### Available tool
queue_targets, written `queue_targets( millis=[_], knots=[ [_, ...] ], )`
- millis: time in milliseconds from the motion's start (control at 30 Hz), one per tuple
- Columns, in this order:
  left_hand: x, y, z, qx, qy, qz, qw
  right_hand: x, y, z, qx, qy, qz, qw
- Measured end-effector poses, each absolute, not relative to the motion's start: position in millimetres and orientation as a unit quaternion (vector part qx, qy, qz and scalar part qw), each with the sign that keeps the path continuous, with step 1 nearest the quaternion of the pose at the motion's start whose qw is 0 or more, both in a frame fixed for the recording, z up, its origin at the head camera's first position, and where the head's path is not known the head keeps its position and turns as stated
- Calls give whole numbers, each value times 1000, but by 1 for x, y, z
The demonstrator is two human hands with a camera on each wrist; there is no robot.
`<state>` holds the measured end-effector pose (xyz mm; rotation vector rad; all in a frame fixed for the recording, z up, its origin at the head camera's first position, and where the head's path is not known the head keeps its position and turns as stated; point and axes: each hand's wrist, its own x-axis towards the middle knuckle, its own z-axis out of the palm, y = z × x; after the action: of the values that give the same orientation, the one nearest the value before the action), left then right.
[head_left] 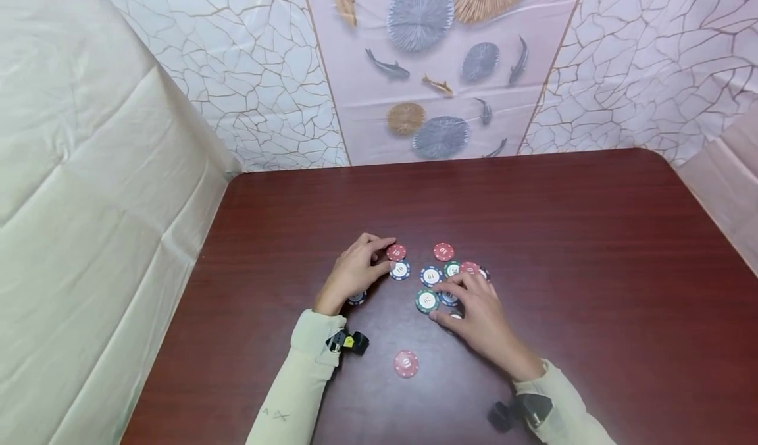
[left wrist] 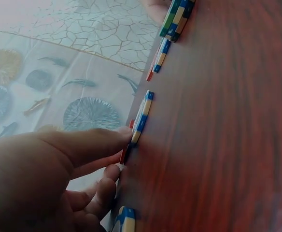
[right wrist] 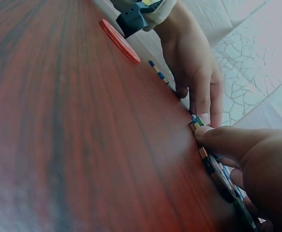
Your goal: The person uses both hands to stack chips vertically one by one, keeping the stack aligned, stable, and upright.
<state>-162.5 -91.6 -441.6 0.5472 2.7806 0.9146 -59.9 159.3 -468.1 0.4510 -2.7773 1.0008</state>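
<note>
Left of the table's middle, my left hand (head_left: 355, 270) pinches a red poker chip (head_left: 397, 253) marked 10, index finger at its far edge and thumb at its near edge. A blue-and-white poker chip (head_left: 400, 271) lies right by that thumb. My right hand (head_left: 476, 310) grips a green poker chip (head_left: 426, 301) marked 20 by its edges, between thumb and index finger. In the left wrist view the green chip (left wrist: 169, 21) sits on a blue-edged one. Under and behind the right hand lie more chips, partly hidden, among them a blue chip (head_left: 450, 298).
Beyond the hands lie a red chip (head_left: 443, 251), a blue chip (head_left: 431, 276), a green chip (head_left: 452, 269) and another red chip (head_left: 470, 268). A single red chip (head_left: 406, 364) lies nearer me. Another blue chip (head_left: 358, 298) shows beside the left wrist. Patterned sheets (head_left: 266, 70) hang behind the dark red table (head_left: 592, 234).
</note>
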Motion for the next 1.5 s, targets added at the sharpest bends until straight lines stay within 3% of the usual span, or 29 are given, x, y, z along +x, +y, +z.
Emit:
queue_targets(
  millis=[467,967,1500],
  knots=[
    [-160,-90,-443,206,945,240,81,-59,160,-466,151,-929,328,77],
    [-163,-90,-444,178,942,280,56,-59,160,-467,153,-928,331,82],
    [-166,-98,-442,256,933,249,45,-60,162,-468,157,-925,337,79]
  ],
)
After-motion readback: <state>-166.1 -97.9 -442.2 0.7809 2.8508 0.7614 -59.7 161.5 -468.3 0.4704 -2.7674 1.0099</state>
